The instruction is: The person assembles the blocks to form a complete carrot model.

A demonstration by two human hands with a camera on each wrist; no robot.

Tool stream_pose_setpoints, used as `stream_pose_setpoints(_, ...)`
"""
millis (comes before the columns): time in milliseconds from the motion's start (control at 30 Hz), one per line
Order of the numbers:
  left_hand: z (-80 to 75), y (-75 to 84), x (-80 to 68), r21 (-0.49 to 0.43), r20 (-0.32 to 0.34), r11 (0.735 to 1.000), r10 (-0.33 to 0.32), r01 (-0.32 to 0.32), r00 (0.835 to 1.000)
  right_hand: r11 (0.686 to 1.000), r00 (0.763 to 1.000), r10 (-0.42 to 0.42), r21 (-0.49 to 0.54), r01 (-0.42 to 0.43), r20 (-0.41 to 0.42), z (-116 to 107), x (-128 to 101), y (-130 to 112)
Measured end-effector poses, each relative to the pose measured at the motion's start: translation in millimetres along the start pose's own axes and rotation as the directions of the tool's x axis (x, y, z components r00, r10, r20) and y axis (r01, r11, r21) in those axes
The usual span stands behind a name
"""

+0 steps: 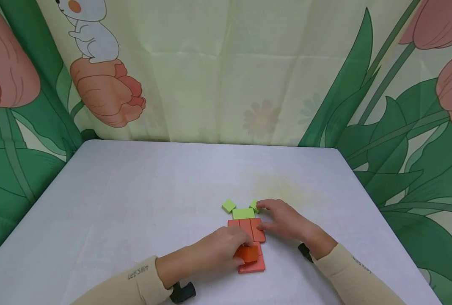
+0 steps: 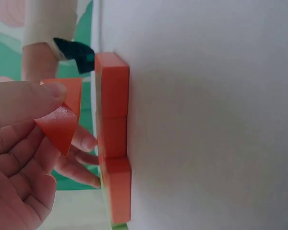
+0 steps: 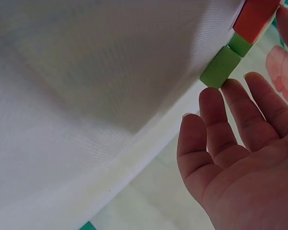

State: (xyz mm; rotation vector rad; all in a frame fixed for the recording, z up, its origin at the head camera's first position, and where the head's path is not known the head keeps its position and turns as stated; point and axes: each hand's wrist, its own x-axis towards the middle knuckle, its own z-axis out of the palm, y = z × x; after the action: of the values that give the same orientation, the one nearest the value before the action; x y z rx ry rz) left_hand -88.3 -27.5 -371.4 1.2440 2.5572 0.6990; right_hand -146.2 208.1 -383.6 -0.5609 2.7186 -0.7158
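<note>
white table (image 1: 134, 203) | orange block layout (image 1: 257, 231) near front edge, green blocks (image 1: 243, 213) along its far end | left hand (image 1: 220, 248) pinches orange triangle block (image 1: 247, 253) just above layout's near end | right hand (image 1: 285, 220) loose, fingers straight, touching small green block (image 1: 254, 206)

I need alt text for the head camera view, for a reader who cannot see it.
A left hand holds an orange block over flat orange blocks topped with green blocks on a white table; the right hand rests beside them.
</note>
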Motion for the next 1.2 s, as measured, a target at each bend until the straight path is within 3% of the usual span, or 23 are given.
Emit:
stream_pose_setpoints(367,11.5,3.9,0.9,0.071,0.018,0.991,0.111,-0.112,0.994,1.000,1.000,-0.013,0.009,0.013,0.005,-1,1,-2)
stream_pose_setpoints(633,16.1,-2.3,2.0,0.013,0.014,0.985,0.170,-0.171,0.985,1.000,1.000,-0.013,0.010,0.013,0.006,-1,1,-2)
stream_pose_setpoints(933,21.8,2.2,0.0,-0.034,0.066,0.988,0.153,-0.151,0.986,1.000,1.000,0.000,0.012,0.000,0.001,0,0,-1)
stream_pose_setpoints(1200,23.1,5.3,-0.7,-0.072,0.057,0.984,0.170,-0.166,0.984,1.000,1.000,0.022,0.001,-0.022,-0.005,1,1,-2)
